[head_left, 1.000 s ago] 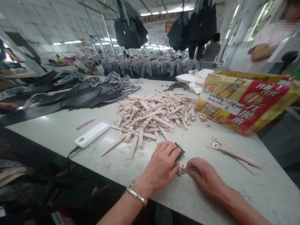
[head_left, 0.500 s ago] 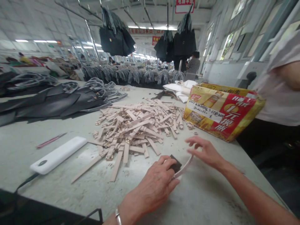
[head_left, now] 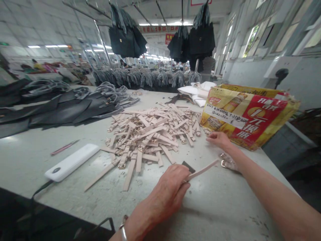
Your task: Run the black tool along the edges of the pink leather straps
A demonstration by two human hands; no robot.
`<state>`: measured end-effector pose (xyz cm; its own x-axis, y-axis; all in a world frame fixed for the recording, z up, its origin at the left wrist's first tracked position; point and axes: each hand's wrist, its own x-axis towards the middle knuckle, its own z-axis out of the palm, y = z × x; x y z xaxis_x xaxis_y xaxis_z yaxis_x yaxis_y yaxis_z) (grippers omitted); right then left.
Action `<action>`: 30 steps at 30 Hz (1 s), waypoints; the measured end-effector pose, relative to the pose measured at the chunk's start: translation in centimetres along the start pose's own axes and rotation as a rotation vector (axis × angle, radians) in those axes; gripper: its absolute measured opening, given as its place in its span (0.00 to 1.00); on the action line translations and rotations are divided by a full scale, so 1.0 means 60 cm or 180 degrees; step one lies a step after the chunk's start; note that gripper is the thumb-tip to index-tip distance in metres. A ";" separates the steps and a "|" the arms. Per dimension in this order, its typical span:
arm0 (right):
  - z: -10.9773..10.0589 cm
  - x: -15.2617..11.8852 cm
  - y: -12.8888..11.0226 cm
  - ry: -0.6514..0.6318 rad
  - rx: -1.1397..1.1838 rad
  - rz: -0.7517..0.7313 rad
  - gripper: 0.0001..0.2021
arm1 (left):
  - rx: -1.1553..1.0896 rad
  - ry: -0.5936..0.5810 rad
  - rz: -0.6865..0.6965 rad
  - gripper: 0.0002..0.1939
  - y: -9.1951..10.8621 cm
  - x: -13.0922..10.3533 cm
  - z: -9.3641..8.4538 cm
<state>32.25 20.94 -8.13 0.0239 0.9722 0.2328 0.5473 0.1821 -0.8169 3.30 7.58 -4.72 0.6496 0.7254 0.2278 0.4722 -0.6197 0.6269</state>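
Note:
My left hand (head_left: 172,187) is closed on a pale beige strap (head_left: 204,169), whose free end sticks out to the right above the table. A small dark block (head_left: 188,166) shows at its fingertips, mostly covered by the hand. Over by the carton's lower left corner, my right hand (head_left: 218,139) has its fingers drawn together beside small metal pieces; whatever is between the fingertips is too small to make out. A big heap of beige buckled straps (head_left: 150,134) lies beyond my left hand. More strap pieces with buckles (head_left: 227,163) lie partly under my right forearm.
A yellow and red carton (head_left: 247,115) stands at the table's right edge. To the left lie a white power bank (head_left: 72,162) with a cable and a pinkish pen-like tool (head_left: 64,147). Dark bag pieces (head_left: 75,108) are stacked at the far left, white cloth (head_left: 198,92) at the back.
My right hand has let go of the strap's free end and moved away, up to the carton's corner. My left hand still holds the strap. The person at the right has left the view.

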 end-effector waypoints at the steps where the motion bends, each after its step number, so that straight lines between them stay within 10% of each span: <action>1: 0.001 -0.009 -0.007 -0.0048 0.0135 0.0050 0.13 | -0.0108 0.0047 -0.0030 0.11 0.000 -0.001 0.001; 11: 0.023 -0.150 -0.098 -0.0485 0.2259 0.0058 0.15 | -0.0853 -0.0200 -0.0626 0.13 0.017 0.002 -0.022; 30: 0.046 -0.164 -0.102 -0.0256 0.2249 -0.0629 0.13 | -0.2443 -0.0960 -0.1148 0.20 0.001 0.001 -0.024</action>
<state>26.33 10.64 -6.88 -0.0956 0.9144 0.3934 -0.1349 0.3797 -0.9152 2.52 8.05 -3.60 0.7189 0.6605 -0.2167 0.2200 0.0794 0.9722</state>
